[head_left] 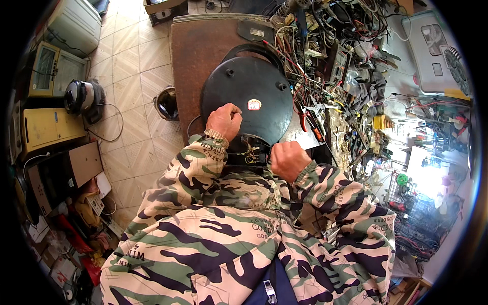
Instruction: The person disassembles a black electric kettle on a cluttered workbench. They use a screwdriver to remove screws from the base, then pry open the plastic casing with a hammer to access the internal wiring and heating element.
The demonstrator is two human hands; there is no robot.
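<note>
A round black electric griddle (249, 86) lies with its underside up, showing stubby feet, a small round sticker and a curved handle at the far end. At its near edge is an opened wiring compartment (249, 155) with thin yellow wires. My left hand (224, 122) is closed at the griddle's near left, its fingers curled over the black underside. Beside the compartment's right end, my right hand (288, 161) is closed too, knuckles up. What either hand holds, if anything, is hidden beneath the fingers.
The griddle lies on a brown bench (185, 61). Red-handled pliers (304, 121) and an orange-and-black tool (317, 133) lie to its right, before a heap of tools and cables (335, 51). A dark bin (166, 103) and a pressure cooker (76, 96) stand at left.
</note>
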